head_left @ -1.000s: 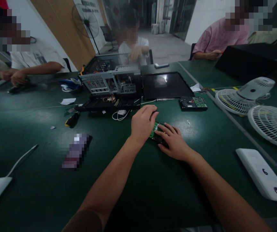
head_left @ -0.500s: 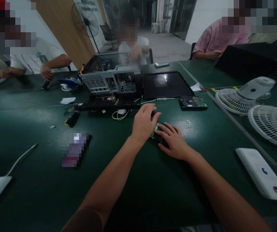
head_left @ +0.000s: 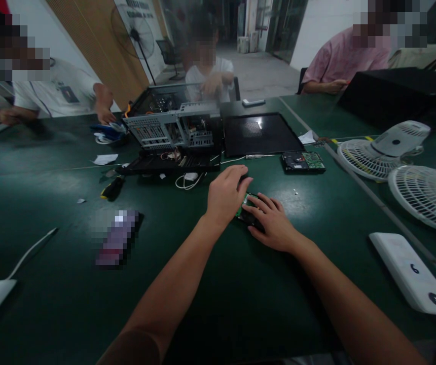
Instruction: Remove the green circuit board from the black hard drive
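My left hand is curled above a small circuit-board device that looks like a hard drive, green and black. A bit of something dark shows between its thumb and fingers, too hidden to name. My right hand lies over the same device from the right, fingers spread flat across its top and thumb at the near edge. The two hands cover much of it. Beyond them, another hard drive with a bare green board lies on the table.
An opened computer case stands ahead, beside a black side panel. To the left are a yellow-black screwdriver and a phone. White fans and a white power bank are at the right. Several people sit around.
The co-worker's hand at the far left has moved right, to the blue-and-white item beside the case. My own hands hold nearly the same pose; the view has shifted slightly.
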A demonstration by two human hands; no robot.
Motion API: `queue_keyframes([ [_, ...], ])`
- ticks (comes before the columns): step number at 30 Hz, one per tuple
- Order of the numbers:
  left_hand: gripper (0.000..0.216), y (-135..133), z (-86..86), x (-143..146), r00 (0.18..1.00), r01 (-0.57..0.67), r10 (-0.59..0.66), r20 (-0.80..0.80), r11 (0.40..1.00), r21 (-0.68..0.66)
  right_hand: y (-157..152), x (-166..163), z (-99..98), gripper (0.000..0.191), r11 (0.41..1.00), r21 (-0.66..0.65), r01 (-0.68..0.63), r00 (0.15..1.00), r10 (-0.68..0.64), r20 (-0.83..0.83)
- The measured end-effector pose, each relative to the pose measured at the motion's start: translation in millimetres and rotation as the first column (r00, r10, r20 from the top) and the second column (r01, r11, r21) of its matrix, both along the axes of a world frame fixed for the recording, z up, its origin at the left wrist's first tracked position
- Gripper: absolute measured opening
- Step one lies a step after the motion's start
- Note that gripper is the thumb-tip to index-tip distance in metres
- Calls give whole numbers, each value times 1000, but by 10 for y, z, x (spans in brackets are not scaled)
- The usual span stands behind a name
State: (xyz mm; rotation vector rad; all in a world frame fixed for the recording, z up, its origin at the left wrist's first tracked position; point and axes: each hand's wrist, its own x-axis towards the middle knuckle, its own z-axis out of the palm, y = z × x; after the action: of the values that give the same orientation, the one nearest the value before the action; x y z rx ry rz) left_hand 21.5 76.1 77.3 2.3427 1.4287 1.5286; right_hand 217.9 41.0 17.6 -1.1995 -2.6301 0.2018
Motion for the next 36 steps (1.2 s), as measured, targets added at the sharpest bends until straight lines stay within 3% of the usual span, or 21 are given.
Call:
queue_keyframes([
  [6,20,-11,-8,9,998,-15,15,56,1000,-15,1,1,4,61,1000,-5,-2,1000,2,5],
  [15,13,38,-48,-12,997,-73,70,36,994,83,4,4,-8,61,1000,-6,0,1000,0,1],
  [24,23,10,-13,11,999,40,-38,-34,998,53,3,4,-9,62,1000,-4,-2,1000,2,-15],
  [32,19,1,-26,4,999,-9,10,43,1000,-24,6,3,-8,62,1000,-2,-2,1000,2,-10],
  [36,14,3,17,-1,998,5,-5,62,1000,9,6,1,-8,62,1000,-1,-2,1000,2,-11],
])
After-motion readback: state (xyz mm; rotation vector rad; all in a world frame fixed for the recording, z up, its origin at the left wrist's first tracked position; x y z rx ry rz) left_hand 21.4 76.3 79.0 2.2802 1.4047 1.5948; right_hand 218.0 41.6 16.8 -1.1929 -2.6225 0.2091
